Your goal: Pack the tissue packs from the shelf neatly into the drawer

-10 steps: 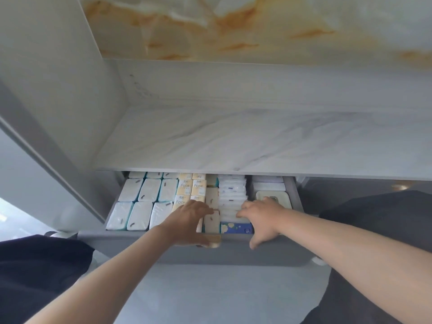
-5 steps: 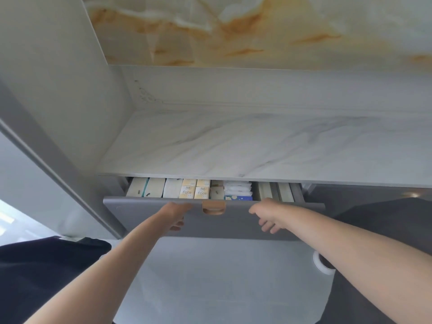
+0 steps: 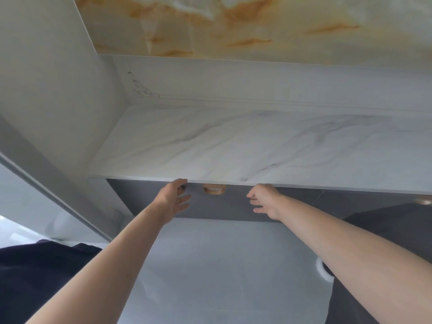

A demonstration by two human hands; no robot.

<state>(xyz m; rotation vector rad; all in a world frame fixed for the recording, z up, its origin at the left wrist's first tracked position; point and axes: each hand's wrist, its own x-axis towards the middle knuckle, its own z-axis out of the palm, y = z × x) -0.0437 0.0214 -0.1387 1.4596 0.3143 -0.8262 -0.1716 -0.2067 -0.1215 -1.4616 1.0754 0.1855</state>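
The grey drawer (image 3: 224, 206) sits flush under the white marble shelf (image 3: 233, 146), its front fully pushed in, so the tissue packs inside are hidden. A wooden handle (image 3: 214, 189) shows at the top middle of the drawer front. My left hand (image 3: 174, 199) is at the drawer front just left of the handle, fingers spread and relaxed, thumb by the shelf edge. My right hand (image 3: 265, 201) hovers at the front to the right of the handle, fingers loosely extended. Neither hand holds anything. No packs lie on the shelf.
A white side panel (image 3: 58, 90) bounds the shelf on the left, an orange-veined marble wall (image 3: 257, 26) rises behind. A second grey drawer front (image 3: 350, 199) continues to the right. Pale floor (image 3: 210, 277) lies below; dark clothing shows at both lower corners.
The drawer, open and showing rows of tissue packs a second ago, has been pushed shut by both hands. The hands have now spread open at the drawer front.
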